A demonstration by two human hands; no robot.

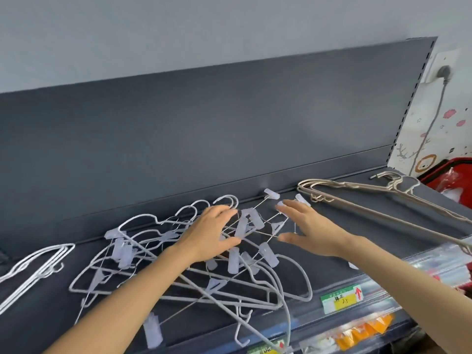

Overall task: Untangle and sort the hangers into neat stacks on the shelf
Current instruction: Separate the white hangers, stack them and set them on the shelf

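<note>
Hangers (233, 261) partly hidden under hands (212, 232)

White coated-wire hangers (199, 287) with translucent plastic clips (241, 227) lie on a matt dark-grey metal shelf (370, 203).

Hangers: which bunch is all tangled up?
The middle bunch with clips, at the left hand and right hand. The white stack at left and beige stack at right lie neat.

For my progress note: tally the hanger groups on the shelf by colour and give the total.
White: 2, a neat stack and a tangled pile with clips
Beige: 1, a laid-out group
Total: 3
</note>
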